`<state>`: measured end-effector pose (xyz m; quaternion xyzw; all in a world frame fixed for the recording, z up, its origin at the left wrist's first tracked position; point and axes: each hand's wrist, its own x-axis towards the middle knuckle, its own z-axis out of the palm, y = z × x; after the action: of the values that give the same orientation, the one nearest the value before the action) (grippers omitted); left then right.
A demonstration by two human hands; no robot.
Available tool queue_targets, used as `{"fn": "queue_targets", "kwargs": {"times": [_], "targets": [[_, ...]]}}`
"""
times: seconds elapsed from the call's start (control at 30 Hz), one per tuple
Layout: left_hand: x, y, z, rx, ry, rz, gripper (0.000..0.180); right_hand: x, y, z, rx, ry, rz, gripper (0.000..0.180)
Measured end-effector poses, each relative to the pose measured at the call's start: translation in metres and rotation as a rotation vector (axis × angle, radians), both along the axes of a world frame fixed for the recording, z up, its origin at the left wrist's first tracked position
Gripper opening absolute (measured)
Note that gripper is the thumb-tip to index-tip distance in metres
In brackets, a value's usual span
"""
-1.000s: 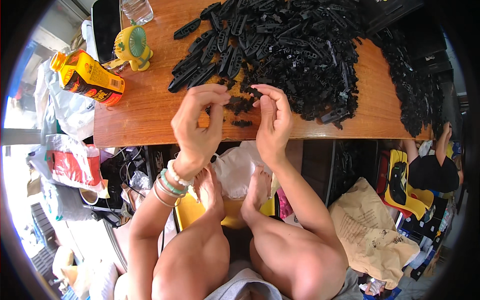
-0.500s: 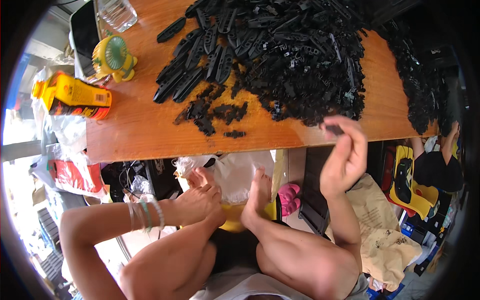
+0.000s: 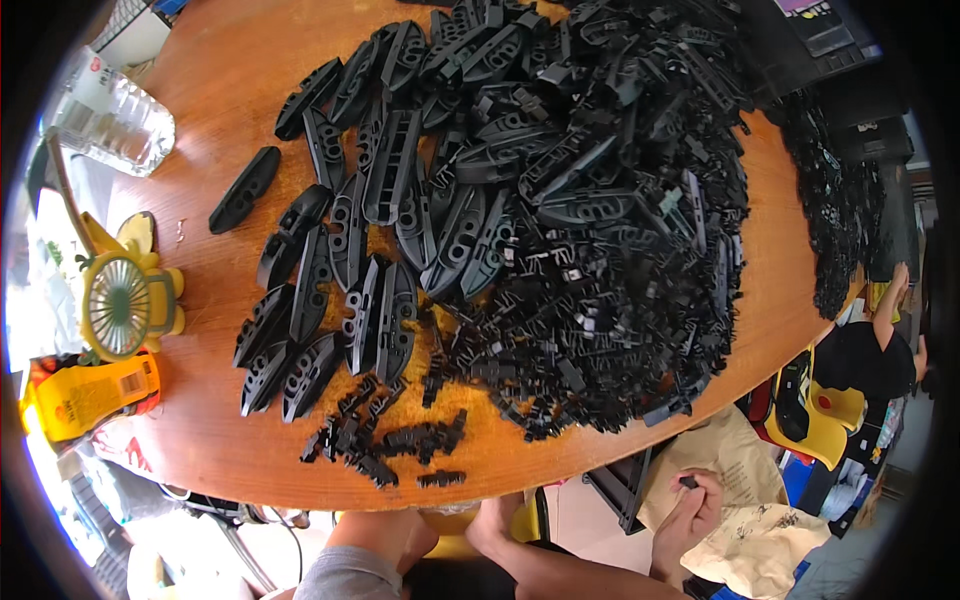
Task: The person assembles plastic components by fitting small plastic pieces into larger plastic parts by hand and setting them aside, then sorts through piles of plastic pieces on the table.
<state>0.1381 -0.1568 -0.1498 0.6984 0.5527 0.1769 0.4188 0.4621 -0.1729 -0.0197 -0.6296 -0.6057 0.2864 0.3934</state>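
My right hand (image 3: pixel 697 508) is below the table's front edge at the lower right, in front of a brown paper bag. Thumb and fingers are pinched on a small black plastic piece (image 3: pixel 688 482), partly covered by the fingertips. My left hand cannot be seen. A big heap of small black plastic clips (image 3: pixel 600 330) covers the middle right of the table. Beside it lie longer black boat-shaped plastic parts (image 3: pixel 395 190). A small cluster of black clips (image 3: pixel 350 440) sits near the front edge, with a single clip (image 3: pixel 441 479) apart from it.
The wooden table (image 3: pixel 200 440) has a yellow bottle (image 3: pixel 95 395), a yellow toy-like fan (image 3: pixel 125 300) and a clear water bottle (image 3: pixel 120 120) at its left. The brown paper bag (image 3: pixel 740 540) stands below right. Another person (image 3: pixel 870 355) is at the far right, near a yellow chair (image 3: pixel 830 420).
The view has tilted up and turned, showing more of the table. My right hand has dropped from the table's edge to below it, still pinching the small piece. My left hand has left view.
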Motion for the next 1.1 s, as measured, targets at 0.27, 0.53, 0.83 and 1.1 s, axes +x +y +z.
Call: {"fn": "queue_targets", "kwargs": {"times": [0.27,0.53,0.83,1.1], "targets": [[0.004,-0.061,-0.01,-0.14,-0.125,0.252,0.026,-0.015,-0.006,-0.01,-0.082,0.11,-0.016,0.017],[0.028,-0.05,0.011,-0.164,-0.228,0.515,0.026,-0.066,-0.008,-0.004,-0.218,0.513,0.247,0.012],[0.086,-0.073,0.078,-0.068,-0.475,0.629,0.031,-0.064,-0.014,-0.001,-0.146,0.415,0.453,0.011],[0.099,-0.073,0.111,0.108,-0.505,0.536,0.03,-0.073,-0.007,0.003,-0.162,0.59,0.417,0.007]]}}
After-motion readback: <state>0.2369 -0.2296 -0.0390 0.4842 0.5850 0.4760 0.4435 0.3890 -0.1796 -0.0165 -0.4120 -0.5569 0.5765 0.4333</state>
